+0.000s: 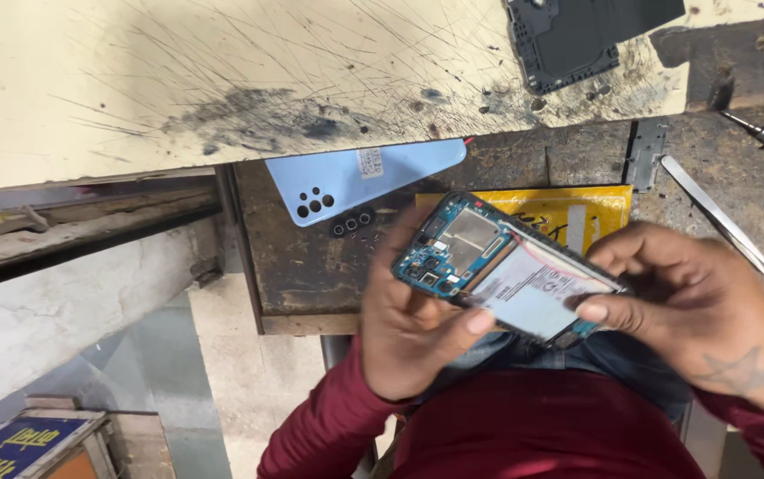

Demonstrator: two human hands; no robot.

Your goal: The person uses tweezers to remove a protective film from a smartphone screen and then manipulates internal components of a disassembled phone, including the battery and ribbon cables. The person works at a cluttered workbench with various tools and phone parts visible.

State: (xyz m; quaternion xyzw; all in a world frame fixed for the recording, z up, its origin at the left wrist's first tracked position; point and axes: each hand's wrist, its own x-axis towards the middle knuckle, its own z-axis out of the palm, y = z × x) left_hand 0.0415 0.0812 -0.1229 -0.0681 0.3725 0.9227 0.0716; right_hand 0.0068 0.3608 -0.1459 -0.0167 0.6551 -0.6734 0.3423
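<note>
While the opened phone (501, 266) is held above the lap, just off the near edge of the table (311, 266), an inspection or strip-down step appears to be in hand: the back is off, and the circuit board and the white-labelled battery are exposed. Far to the lower left of the fingers, a blue sign (9, 446) with yellow characters is seen on the floor. The left hand (408, 328) is closed round the phone's board end, its thumb pressed on the near edge. Above those fingers, the detached pale blue back cover (355, 182) with a small white sticker lies on the table, and behind the phone a yellow packet (577, 213). The right hand (692, 310) is clamped on the battery end. Any next move would seemingly call for a steady grip and the tweezers (723, 217) lying beyond the right fingers.
</note>
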